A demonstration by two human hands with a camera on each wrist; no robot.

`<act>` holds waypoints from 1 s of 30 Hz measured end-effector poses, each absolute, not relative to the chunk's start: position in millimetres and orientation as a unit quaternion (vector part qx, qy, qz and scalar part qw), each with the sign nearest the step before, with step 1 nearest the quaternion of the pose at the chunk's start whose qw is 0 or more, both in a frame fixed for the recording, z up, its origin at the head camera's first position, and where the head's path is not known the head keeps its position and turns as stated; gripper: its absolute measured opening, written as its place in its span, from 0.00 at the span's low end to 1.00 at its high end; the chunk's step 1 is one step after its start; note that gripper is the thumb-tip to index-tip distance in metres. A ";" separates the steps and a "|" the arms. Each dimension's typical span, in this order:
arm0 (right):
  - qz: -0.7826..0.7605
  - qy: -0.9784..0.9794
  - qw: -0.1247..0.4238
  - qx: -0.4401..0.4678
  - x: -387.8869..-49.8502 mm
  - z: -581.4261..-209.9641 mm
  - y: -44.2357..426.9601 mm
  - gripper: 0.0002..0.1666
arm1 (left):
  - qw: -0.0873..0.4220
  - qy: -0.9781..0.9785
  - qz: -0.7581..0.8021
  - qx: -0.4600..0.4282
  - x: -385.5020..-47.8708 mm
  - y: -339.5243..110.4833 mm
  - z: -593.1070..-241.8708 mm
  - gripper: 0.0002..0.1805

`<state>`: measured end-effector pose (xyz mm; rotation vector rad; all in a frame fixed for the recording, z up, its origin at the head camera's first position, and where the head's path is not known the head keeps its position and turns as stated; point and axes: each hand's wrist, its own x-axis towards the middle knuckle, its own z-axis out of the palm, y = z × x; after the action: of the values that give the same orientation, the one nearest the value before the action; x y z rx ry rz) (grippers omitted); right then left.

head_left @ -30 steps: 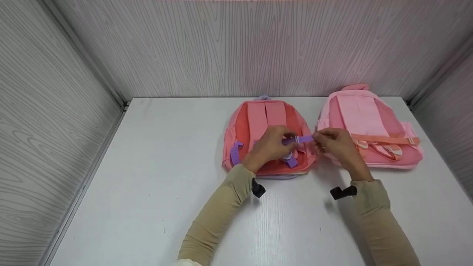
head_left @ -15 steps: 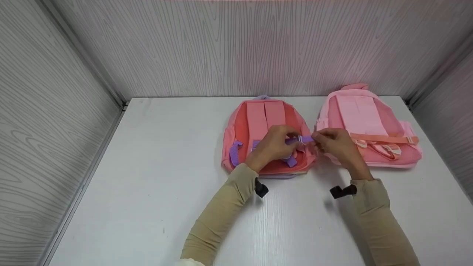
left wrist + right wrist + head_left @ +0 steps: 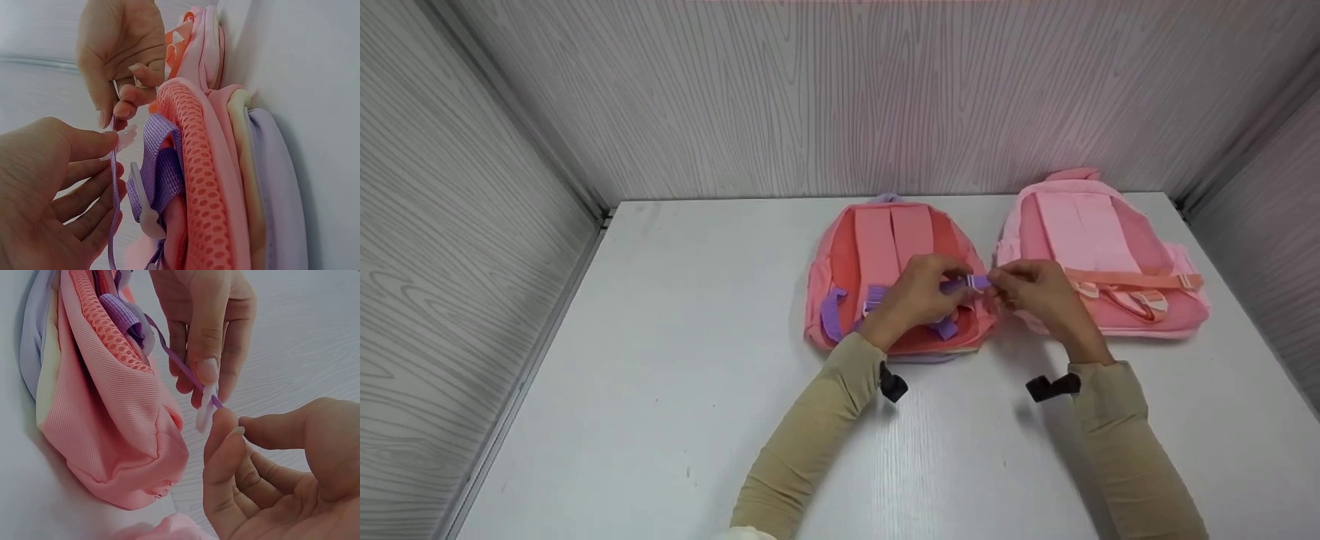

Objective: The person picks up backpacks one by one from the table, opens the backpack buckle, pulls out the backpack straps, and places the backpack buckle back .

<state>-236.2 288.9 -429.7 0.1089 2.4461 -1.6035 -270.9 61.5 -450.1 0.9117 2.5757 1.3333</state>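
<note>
A coral-pink child's backpack (image 3: 874, 240) lies on the table with its shoulder straps facing up. My left hand (image 3: 924, 291) pinches a thin purple strap (image 3: 183, 368) at a small white plastic buckle (image 3: 205, 413), thumb on one side and fingers on the other. On the other side of the buckle, my right hand (image 3: 1039, 296) pinches the short strap end between thumb and index finger. The strap is raised off the bag's mesh back panel (image 3: 205, 185). A second purple strap loop (image 3: 160, 146) with a white buckle lies on the panel.
A lighter pink backpack (image 3: 1084, 232) with an orange strap (image 3: 1140, 280) lies to the right, close beside the first bag. The white table (image 3: 697, 300) meets wood-grain panels at the back and sides.
My left hand and the buckle have shifted slightly right, towards my right hand. The strap length showing between them is shorter. My right hand keeps its pinch.
</note>
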 end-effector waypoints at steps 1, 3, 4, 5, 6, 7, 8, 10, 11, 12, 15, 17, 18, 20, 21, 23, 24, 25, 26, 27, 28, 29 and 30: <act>-0.543 0.832 0.109 0.037 -236.1 -429.2 288.5 0.26 | 0.049 0.845 0.439 0.301 -270.6 61.8 -450.2 0.20; -0.540 0.834 0.111 0.038 -235.8 -428.3 287.6 0.26 | 0.047 0.845 0.440 0.300 -270.5 62.8 -450.7 0.20; -0.537 0.835 0.112 0.039 -235.8 -428.1 287.4 0.26 | 0.047 0.844 0.441 0.301 -270.6 63.2 -451.1 0.20; -0.535 0.836 0.112 0.039 -235.8 -427.9 287.2 0.25 | 0.046 0.844 0.442 0.301 -270.7 63.6 -451.3 0.20; -0.534 0.837 0.112 0.040 -235.9 -427.8 287.0 0.25 | 0.046 0.844 0.442 0.301 -270.8 64.0 -451.5 0.20; -0.532 0.838 0.111 0.040 -236.0 -427.8 287.1 0.25 | 0.045 0.844 0.441 0.302 -271.0 64.5 -451.7 0.19; -0.530 0.840 0.110 0.039 -236.5 -428.4 287.4 0.24 | 0.045 0.845 0.440 0.302 -271.3 64.9 -452.0 0.19; -0.527 0.843 0.104 0.034 -237.1 -429.4 287.8 0.24 | 0.044 0.844 0.438 0.305 -271.8 66.0 -452.7 0.19; -0.527 0.843 0.101 0.031 -237.2 -430.0 288.1 0.23 | 0.042 0.845 0.437 0.306 -272.0 66.6 -453.2 0.18; -0.527 0.843 0.098 0.027 -237.3 -430.6 288.3 0.23 | 0.042 0.845 0.436 0.308 -272.3 67.3 -453.9 0.18; -0.534 0.840 0.095 0.018 -237.2 -432.1 288.8 0.22 | 0.040 0.844 0.435 0.312 -272.3 69.0 -455.8 0.18; -0.537 0.838 0.095 0.015 -237.1 -433.0 289.0 0.21 | 0.037 0.843 0.435 0.315 -271.8 70.0 -457.3 0.18; -0.538 0.837 0.096 0.017 -237.0 -433.1 288.9 0.20 | 0.036 0.842 0.436 0.316 -271.3 70.3 -457.6 0.18; -0.537 0.837 0.099 0.021 -237.0 -433.4 288.4 0.20 | 0.032 0.840 0.438 0.319 -270.5 71.1 -458.7 0.18; -0.536 0.838 0.101 0.023 -237.1 -433.7 288.0 0.20 | 0.030 0.839 0.438 0.321 -270.3 71.5 -459.3 0.17; -0.531 0.840 0.105 0.030 -237.3 -434.1 287.6 0.19 | 0.028 0.840 0.438 0.321 -269.9 72.2 -460.4 0.17; -0.529 0.841 0.108 0.034 -237.4 -434.1 287.2 0.19 | 0.029 0.841 0.436 0.320 -269.7 72.5 -460.7 0.17; -0.527 0.842 0.111 0.037 -237.4 -434.1 287.0 0.19 | 0.029 0.842 0.434 0.319 -269.7 72.8 -461.0 0.17; -0.525 0.842 0.115 0.040 -237.3 -433.8 286.8 0.19 | 0.030 0.844 0.431 0.316 -269.6 73.0 -461.0 0.18; -0.523 0.843 0.119 0.041 -237.1 -433.5 286.6 0.19 | 0.033 0.847 0.429 0.313 -269.5 73.1 -461.1 0.18; -0.521 0.844 0.121 0.043 -236.9 -433.0 286.5 0.19 | 0.035 0.849 0.426 0.310 -269.6 73.2 -461.5 0.17; -0.520 0.844 0.123 0.044 -236.6 -432.5 286.2 0.19 | 0.036 0.851 0.424 0.308 -269.8 73.4 -461.7 0.17; -0.520 0.844 0.125 0.044 -236.5 -432.4 286.2 0.19 | 0.036 0.852 0.422 0.307 -269.8 73.5 -461.8 0.17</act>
<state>-236.5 286.2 -432.4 0.1282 2.4591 -1.5146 -269.8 73.5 -461.8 0.9416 2.6179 1.2953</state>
